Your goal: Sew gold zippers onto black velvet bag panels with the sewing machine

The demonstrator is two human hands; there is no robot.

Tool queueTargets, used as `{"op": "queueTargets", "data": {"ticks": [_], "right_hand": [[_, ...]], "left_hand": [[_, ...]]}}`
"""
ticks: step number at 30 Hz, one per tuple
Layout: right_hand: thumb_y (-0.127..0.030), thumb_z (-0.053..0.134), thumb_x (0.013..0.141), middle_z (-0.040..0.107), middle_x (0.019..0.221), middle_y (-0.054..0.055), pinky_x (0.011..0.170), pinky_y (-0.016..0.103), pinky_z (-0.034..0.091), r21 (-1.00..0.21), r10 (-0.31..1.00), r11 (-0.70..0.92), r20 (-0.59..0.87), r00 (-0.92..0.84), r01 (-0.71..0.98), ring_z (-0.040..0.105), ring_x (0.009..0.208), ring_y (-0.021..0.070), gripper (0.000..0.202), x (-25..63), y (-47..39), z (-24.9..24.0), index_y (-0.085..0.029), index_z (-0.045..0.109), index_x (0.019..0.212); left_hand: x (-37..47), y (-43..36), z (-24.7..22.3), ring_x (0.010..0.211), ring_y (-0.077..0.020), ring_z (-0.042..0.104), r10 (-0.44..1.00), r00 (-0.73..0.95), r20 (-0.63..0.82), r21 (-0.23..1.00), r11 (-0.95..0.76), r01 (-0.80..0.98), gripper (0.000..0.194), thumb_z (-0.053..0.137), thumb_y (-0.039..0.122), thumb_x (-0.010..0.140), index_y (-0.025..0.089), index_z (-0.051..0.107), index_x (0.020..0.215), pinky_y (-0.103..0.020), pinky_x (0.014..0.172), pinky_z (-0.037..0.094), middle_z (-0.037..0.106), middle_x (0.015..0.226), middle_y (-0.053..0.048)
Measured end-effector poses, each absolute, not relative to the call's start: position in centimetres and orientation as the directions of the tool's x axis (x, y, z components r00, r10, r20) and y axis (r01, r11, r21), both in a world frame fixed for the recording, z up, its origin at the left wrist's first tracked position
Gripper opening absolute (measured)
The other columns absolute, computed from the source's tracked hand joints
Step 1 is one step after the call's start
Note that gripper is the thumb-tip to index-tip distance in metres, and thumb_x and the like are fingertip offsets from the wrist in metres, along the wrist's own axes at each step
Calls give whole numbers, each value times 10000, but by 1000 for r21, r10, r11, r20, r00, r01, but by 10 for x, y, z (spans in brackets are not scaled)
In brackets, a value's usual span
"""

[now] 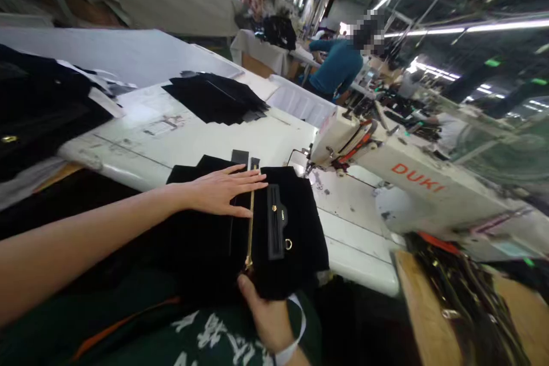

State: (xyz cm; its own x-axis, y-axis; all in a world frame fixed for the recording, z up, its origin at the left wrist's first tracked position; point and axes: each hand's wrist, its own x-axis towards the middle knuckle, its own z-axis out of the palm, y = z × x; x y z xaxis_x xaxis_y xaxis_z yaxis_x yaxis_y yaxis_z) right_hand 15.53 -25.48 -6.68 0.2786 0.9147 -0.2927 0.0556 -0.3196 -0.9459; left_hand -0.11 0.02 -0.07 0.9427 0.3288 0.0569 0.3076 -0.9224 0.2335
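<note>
A black fabric piece (302,223) lies over the table's front edge and towards my lap. A gold-toothed zipper (250,234) runs down its middle, with a slider near the lower end. Right of the zipper sit a dark grey trim strip (275,234) and a gold ring (289,244). My left hand (221,190) rests flat on the fabric with fingers stretched across the upper zipper. At the bottom edge, my right hand (268,314) grips the piece beside the slider, thumb on top; its other fingers are hidden underneath.
A white sewing machine (412,174) stands on the table (343,206) at right. Black cut panels (217,97) are stacked farther back, and more black pieces (38,103) lie at left. Zippers (463,297) hang at lower right. A person in blue (338,68) works beyond.
</note>
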Motion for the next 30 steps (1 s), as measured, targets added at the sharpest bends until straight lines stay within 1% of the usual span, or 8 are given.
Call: {"op": "queueTargets", "data": {"ticks": [7,13,20,22,25,26,28,30], "right_hand": [[-545,772,827,667,1364,42,1147,445,450,-930,909,-366,-357,217,3,598,1304,289,530,162,-256,-61,-285,700,1284],[-599,761,819,741,1199,77,1088,422,504,-947,931,-314,-294,218,64,655,1209,293,518,159,-249,-51,-236,740,1188],[-618,792,776,712,1272,75,1134,437,456,-923,906,-367,-326,271,115,630,1244,307,599,155,-247,-42,-245,728,1241],[-622,767,801,702,1291,74,1147,427,440,-908,896,-385,-323,306,167,609,1278,305,597,156,-248,-41,-244,721,1262],[-591,697,882,708,1285,79,1106,399,482,-887,877,-375,-246,412,268,586,1314,300,543,165,-250,-42,-234,710,1291],[-571,672,908,718,1265,82,1063,387,516,-879,872,-358,-194,449,316,605,1292,300,518,171,-249,-42,-231,708,1297],[-513,641,947,742,1210,88,953,373,578,-836,875,-292,-38,483,464,666,1203,303,467,188,-247,-42,-231,699,1315],[-431,631,964,761,1147,81,858,379,608,-745,894,-184,144,424,641,709,1108,307,426,209,-242,-39,-251,675,1348]], "left_hand": [[-3,0,-4,1563,-236,174,333,937,106,286,-913,292,810,487,713,970,292,256,1623,-384,1251,-58,234,1682,-47],[-4,-2,-3,1564,-233,171,335,935,117,284,-913,292,811,484,711,972,291,247,1625,-388,1250,-67,230,1681,-58],[-3,-4,-4,1555,-248,204,348,925,149,342,-896,282,792,535,679,963,297,289,1613,-414,1259,-43,266,1669,-62],[-1,-8,-2,1554,-259,207,396,909,128,441,-844,305,793,581,673,939,302,335,1596,-438,1260,-54,278,1663,-64],[-1,-13,2,1539,-292,252,560,819,122,729,-611,309,740,705,643,857,344,502,1503,-463,1273,3,350,1640,-21],[-2,-14,4,1531,-295,276,625,770,128,796,-528,296,697,694,639,867,342,536,1477,-459,1278,61,374,1632,-12],[-7,-12,7,1500,-296,351,747,649,147,868,-412,278,623,575,637,947,296,548,1468,-450,1262,202,433,1604,-35],[-15,-9,8,1441,-306,448,847,510,151,912,-318,259,609,468,623,1003,232,535,1465,-464,1232,288,526,1534,-90]]}}
